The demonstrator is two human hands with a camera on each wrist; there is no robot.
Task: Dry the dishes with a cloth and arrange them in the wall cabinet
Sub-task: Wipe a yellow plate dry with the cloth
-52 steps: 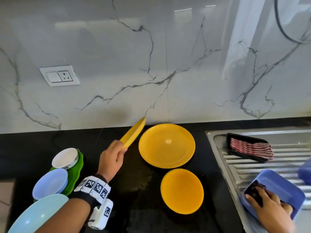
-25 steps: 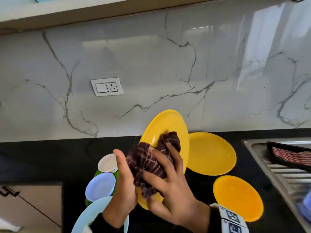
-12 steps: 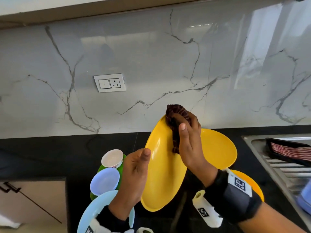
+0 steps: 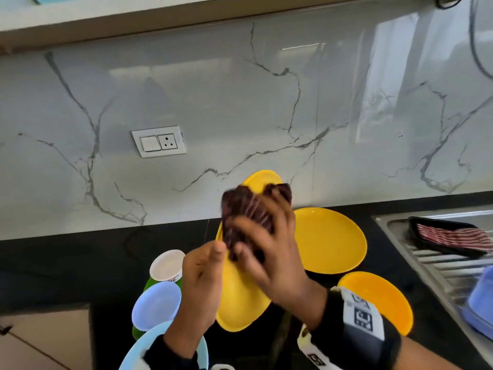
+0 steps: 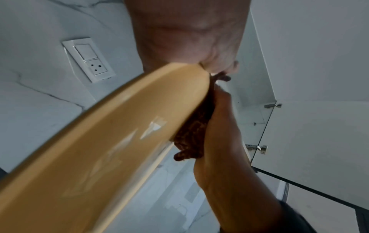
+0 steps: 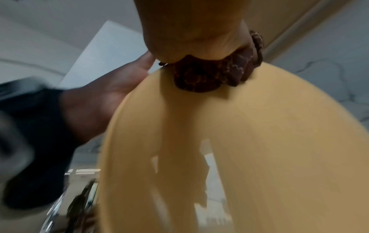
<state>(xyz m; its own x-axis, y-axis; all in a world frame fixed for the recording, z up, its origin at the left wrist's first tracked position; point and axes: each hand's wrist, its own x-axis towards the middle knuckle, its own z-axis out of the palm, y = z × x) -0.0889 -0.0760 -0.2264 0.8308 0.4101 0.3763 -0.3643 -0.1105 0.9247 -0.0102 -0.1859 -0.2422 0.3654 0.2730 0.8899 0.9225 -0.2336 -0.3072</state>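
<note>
A yellow plate [image 4: 241,297] stands tilted on edge above the black counter. My left hand [image 4: 200,279] grips its left rim, thumb on the front face. My right hand [image 4: 266,244] holds a crumpled dark brown cloth [image 4: 244,209] and presses it against the plate's upper face. In the left wrist view the plate's back [image 5: 95,151] fills the frame, and the cloth [image 5: 191,135] shows behind its rim. The right wrist view shows the cloth [image 6: 215,74] bunched on the plate's face [image 6: 239,157].
Two more yellow plates [image 4: 329,240] [image 4: 378,300] lie flat on the counter to the right. A white cup [image 4: 166,265], a lilac bowl [image 4: 156,305] and a pale blue plate [image 4: 138,353] sit at lower left. The sink drainboard [image 4: 437,268] with a black tray [image 4: 450,236] is at right.
My right hand picked up the cloth from the sink side and brought it to the plate. The cloth has since slid from the plate's top edge down over its face.
</note>
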